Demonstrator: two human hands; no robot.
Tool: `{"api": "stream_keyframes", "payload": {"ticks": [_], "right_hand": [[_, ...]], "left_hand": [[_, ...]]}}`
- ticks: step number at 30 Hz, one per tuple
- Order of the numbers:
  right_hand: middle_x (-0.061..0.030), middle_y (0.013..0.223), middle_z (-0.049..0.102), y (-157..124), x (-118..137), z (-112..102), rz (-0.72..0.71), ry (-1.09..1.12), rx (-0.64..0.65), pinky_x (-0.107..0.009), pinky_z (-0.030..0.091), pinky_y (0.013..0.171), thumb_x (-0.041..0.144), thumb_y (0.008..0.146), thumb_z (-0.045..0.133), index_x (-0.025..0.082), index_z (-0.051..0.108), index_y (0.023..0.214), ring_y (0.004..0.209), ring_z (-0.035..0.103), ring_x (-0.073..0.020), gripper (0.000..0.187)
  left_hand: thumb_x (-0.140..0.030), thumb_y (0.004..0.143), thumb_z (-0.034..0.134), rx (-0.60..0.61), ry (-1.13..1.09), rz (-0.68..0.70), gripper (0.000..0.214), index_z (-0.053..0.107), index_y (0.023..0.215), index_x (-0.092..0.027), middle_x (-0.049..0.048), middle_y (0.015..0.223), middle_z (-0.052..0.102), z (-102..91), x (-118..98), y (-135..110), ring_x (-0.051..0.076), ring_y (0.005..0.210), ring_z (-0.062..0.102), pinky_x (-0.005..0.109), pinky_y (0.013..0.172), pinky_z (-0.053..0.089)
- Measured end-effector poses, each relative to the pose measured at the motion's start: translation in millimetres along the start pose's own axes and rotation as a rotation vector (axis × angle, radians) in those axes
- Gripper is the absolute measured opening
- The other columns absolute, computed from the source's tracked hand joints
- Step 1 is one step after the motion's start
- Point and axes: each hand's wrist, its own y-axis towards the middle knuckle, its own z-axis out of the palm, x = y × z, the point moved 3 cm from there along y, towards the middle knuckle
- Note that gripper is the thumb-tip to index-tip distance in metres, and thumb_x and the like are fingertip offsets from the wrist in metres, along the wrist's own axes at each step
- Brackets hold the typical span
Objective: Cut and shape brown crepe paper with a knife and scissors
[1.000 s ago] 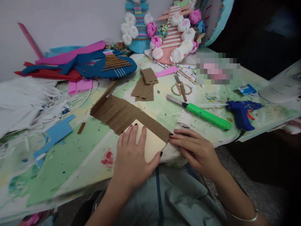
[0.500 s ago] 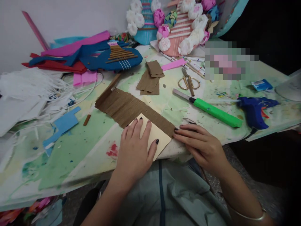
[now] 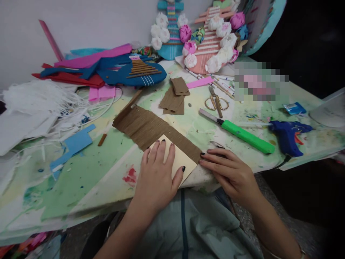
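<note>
My left hand [image 3: 159, 167] lies flat, fingers spread, on a cream square of paper or card [image 3: 185, 162] near the table's front edge. Under the square runs a long strip of brown crepe paper [image 3: 159, 124], its far left end folded over. My right hand [image 3: 233, 171] rests at the strip's near right corner, fingers stretched out and touching that corner. A green-handled utility knife [image 3: 242, 135] lies beyond my right hand. Smaller brown crepe pieces [image 3: 174, 99] and gold-handled scissors [image 3: 217, 102] lie farther back.
A blue glue gun [image 3: 289, 133] lies at the right, near a white container [image 3: 330, 108]. At the left are white cords [image 3: 40, 102] and blue paper scraps [image 3: 78, 142]. A blue paper instrument [image 3: 134, 72] and flower-decorated ones [image 3: 203, 57] stand or lie at the back.
The camera view has tilted up slightly, so things sit a little lower in the picture. Both hands keep nearly the same place on the cream square and the brown strip.
</note>
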Motion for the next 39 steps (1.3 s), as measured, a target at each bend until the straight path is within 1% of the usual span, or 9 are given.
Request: {"api": "stream_keyframes", "payload": {"ticks": [7,15,21,25,27,30,33,36,39], "right_hand": [[-0.0091,0.132,0.055,-1.8,6.3,4.4,-0.033,-0.139,0.167,-0.051,0.046,0.097,0.002,0.083,0.046,0.028,0.059,0.129,0.121,0.043,-0.0292,0.055],[-0.0099,0.132,0.054,-2.1,5.4,5.0,-0.072,-0.131,0.141,-0.051,0.046,0.097,0.001,0.085,0.044,0.025,0.058,0.129,0.124,0.04,-0.0282,0.052],[-0.0073,0.13,0.057,-3.8,6.1,-5.2,-0.092,-0.13,0.11,-0.043,0.046,0.098,0.006,0.089,0.045,0.025,0.054,0.13,0.125,0.043,-0.0251,0.046],[-0.0108,0.114,0.065,-10.1,-15.7,-36.4,0.081,-0.385,-0.158,-0.044,0.045,0.093,0.018,0.09,0.051,0.018,0.06,0.12,0.113,0.052,-0.0276,0.031],[-0.0149,0.109,0.066,-10.5,-31.8,-49.5,0.155,-0.541,-0.228,-0.048,0.045,0.089,0.03,0.091,0.052,0.014,0.062,0.116,0.105,0.054,-0.0315,0.032],[-0.0188,0.107,0.066,-2.6,-55.4,-54.8,0.218,-0.667,-0.166,-0.048,0.047,0.086,0.042,0.09,0.05,0.009,0.062,0.115,0.098,0.057,-0.0327,0.043],[-0.0189,0.11,0.064,12.9,-74.7,-49.1,0.369,-0.785,0.002,-0.048,0.047,0.084,0.042,0.087,0.053,0.011,0.06,0.119,0.101,0.057,-0.0349,0.045],[-0.0193,0.106,0.064,28.9,-82.7,-46.2,0.482,-0.75,0.088,-0.045,0.048,0.079,0.036,0.089,0.047,0.012,0.061,0.111,0.101,0.058,-0.035,0.035],[-0.0176,0.092,0.065,37.1,-78.6,-53.3,0.532,-0.657,0.064,-0.039,0.048,0.07,0.029,0.09,0.039,0.015,0.058,0.094,0.086,0.063,-0.0302,0.024]], "left_hand": [[-0.04,0.091,0.039,0.022,0.003,-0.028,0.058,0.044,0.138,-0.007,0.0227,0.142,0.042,-0.9,-2.5,1.3,0.038,0.134,0.033,0.056,0.107,0.029],[-0.045,0.09,0.04,0.005,-0.016,-0.064,0.057,0.045,0.137,-0.011,0.0211,0.146,0.038,-0.7,-2.9,2.4,0.037,0.135,0.032,0.056,0.106,0.029],[-0.046,0.092,0.034,-0.014,-0.003,-0.058,0.06,0.042,0.139,-0.01,0.0203,0.148,0.037,3.0,-3.2,-0.3,0.036,0.138,0.029,0.055,0.109,0.027],[-0.047,0.093,0.031,-0.039,-0.011,-0.048,0.06,0.042,0.139,-0.011,0.0187,0.148,0.037,3.9,-2.7,-2.0,0.034,0.138,0.03,0.054,0.109,0.027],[-0.048,0.093,0.031,-0.046,-0.013,-0.05,0.06,0.044,0.139,-0.011,0.0192,0.147,0.039,3.9,-1.9,-2.0,0.035,0.137,0.031,0.055,0.108,0.028],[-0.048,0.093,0.031,-0.051,-0.019,-0.051,0.06,0.047,0.137,-0.01,0.0198,0.145,0.042,4.0,-0.8,-1.1,0.035,0.135,0.034,0.055,0.107,0.029],[-0.048,0.092,0.033,-0.058,-0.026,-0.056,0.06,0.048,0.136,-0.011,0.0197,0.144,0.043,4.4,-0.4,-0.1,0.035,0.135,0.035,0.055,0.108,0.029],[-0.049,0.091,0.035,-0.053,-0.038,-0.06,0.06,0.048,0.136,-0.011,0.0195,0.145,0.042,4.6,-0.9,0.1,0.035,0.136,0.034,0.054,0.108,0.03],[-0.048,0.091,0.035,-0.043,-0.055,-0.071,0.059,0.048,0.136,-0.011,0.0198,0.147,0.039,3.7,-1.2,-0.8,0.036,0.137,0.033,0.055,0.108,0.03]]}}
